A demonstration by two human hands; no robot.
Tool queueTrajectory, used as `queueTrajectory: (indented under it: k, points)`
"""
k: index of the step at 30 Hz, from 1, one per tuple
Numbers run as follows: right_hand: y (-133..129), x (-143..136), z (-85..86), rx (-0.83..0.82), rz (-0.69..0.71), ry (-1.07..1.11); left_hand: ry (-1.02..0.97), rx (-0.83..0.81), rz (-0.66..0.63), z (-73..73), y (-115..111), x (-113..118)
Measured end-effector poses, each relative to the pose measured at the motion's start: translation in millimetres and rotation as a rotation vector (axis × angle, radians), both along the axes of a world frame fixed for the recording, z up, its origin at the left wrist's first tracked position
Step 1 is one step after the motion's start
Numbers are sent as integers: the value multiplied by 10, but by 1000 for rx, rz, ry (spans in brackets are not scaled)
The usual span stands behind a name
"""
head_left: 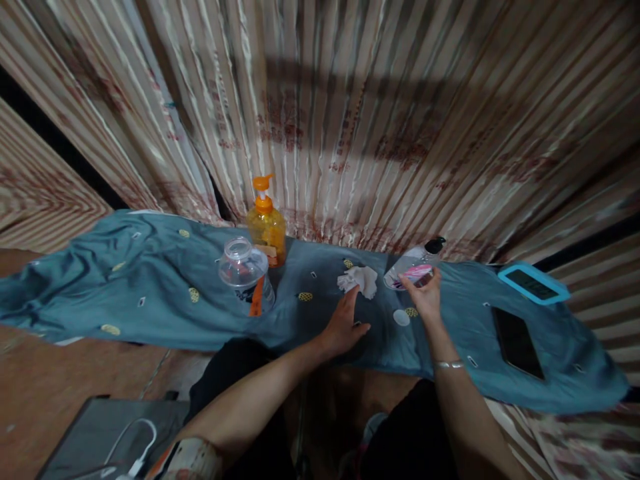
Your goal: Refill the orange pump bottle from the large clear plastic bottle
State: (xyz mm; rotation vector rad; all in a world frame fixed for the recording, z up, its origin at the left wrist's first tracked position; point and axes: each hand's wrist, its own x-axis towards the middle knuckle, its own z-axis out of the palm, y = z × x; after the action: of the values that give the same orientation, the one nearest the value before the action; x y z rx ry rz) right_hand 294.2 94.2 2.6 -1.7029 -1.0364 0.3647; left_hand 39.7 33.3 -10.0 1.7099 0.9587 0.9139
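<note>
A clear pump bottle [393, 276] with a pink label and a black pump head leans to the right. Its lower right side is in the grip of my right hand [426, 297], the thumb across the front and the fingers partly hidden behind. My left hand [345, 325] has its thumb and forefinger spread, holding nothing. The forefinger reaches the near edge of a crumpled white tissue [364, 280]; I cannot tell how firmly it touches. Between the two hands, a small flat white disc [401, 317] lies on the cloth.
On the left stand an orange pump bottle [269, 230] and a clear plastic jar [245, 270] with an orange strip. To the right lie a blue-framed digital clock [534, 284] and a dark phone [517, 341]. A teal cloth [165, 293] covers the narrow table; a striped curtain [340, 120] hangs behind.
</note>
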Motion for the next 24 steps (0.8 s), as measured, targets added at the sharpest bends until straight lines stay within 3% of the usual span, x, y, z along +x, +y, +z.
queueTrajectory:
  k: [6, 11, 14, 18, 24]
  points:
    - [-551, -225, -124, 55, -49, -2, -39, 47, 71, -65, 63, -48]
    - [-888, -744, -39, 182, 105, -53, -71, 56, 129, 10, 66, -130]
    - [-817, -1109, 83, 239, 243, -75, -125, 6, 208, 74, 85, -192]
    - [-491, -1536, 349, 289, 432, -93, -198, -56, 315, 126, 192, -286]
    - [-95, -2035, 778, 297, 643, -128, -231, -16, 466, 127, 370, -440]
